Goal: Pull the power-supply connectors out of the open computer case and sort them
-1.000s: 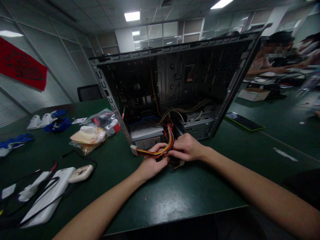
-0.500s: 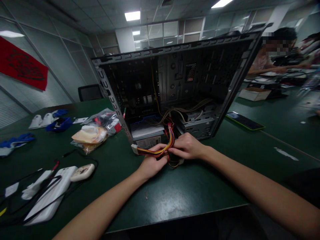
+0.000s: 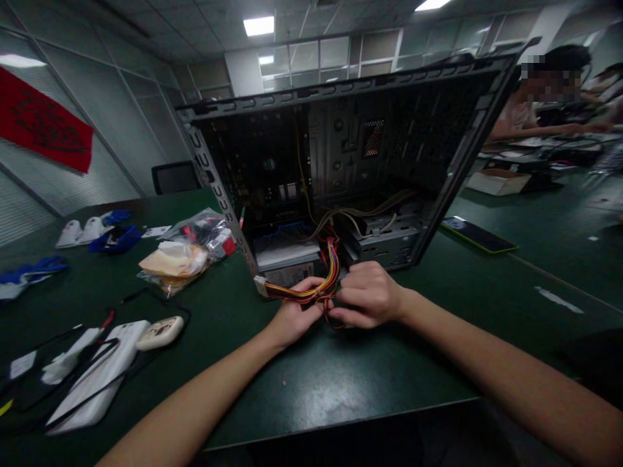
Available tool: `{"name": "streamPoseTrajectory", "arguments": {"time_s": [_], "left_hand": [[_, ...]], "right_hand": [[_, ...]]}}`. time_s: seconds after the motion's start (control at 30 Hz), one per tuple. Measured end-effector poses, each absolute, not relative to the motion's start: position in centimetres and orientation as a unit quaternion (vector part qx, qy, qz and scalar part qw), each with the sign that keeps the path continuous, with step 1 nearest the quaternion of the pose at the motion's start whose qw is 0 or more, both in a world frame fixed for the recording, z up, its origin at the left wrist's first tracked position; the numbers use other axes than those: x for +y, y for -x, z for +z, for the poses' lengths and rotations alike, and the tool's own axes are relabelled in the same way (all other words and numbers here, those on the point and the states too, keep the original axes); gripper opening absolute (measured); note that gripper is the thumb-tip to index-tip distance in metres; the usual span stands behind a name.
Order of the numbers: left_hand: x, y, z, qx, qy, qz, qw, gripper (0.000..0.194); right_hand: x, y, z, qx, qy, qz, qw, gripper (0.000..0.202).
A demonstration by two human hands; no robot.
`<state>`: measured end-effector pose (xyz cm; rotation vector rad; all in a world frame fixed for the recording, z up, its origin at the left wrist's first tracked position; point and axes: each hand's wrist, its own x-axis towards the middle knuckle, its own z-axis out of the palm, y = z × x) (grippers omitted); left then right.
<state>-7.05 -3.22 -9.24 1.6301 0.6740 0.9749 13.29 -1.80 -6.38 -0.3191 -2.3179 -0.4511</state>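
Observation:
An open black computer case stands on the green table with its inside facing me. A bundle of red, yellow and black cables comes out of its lower part and bends left to a white connector. My left hand is closed around the cables below the case, thumb on top. Close beside it, my right hand has its fingers curled and pinches thin cables at the bundle's right side. Its fingertips partly hide what they hold.
Left on the table lie plastic bags, gloves, a blue tray, a white power bank and a cream case. Right are a phone and a cardboard box. A person sits behind.
My right hand has shifted slightly right and down, its fingers more curled. The case has tilted a little. My left hand stays on the cables.

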Motion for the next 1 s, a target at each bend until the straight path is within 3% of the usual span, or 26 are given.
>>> {"name": "streamPoseTrajectory", "arguments": {"time_s": [0.2,0.37,0.5,0.77,1.0], "left_hand": [[-2.9,7.4,-9.8,0.277,-0.679,0.433,0.524,0.037],[-2.4,7.3,-10.6,0.284,-0.601,0.458,0.59,0.037],[-2.5,7.0,-10.6,0.278,-0.545,0.451,0.649,0.037],[-2.7,6.5,-10.1,0.271,-0.517,0.465,0.666,0.044],[-2.8,6.6,-9.8,0.274,-0.514,0.464,0.668,0.044]], "right_hand": [[-2.8,-11.9,-6.8,-0.914,0.095,-0.244,0.309,0.043],[-2.3,-12.1,-6.8,-0.901,0.121,-0.263,0.323,0.03],[-1.6,-13.0,-6.6,-0.897,0.135,-0.207,0.365,0.029],[-0.5,-13.8,-7.3,-0.88,0.174,-0.094,0.431,0.038],[0.7,-14.3,-7.9,-0.874,0.223,-0.065,0.427,0.039]]}}
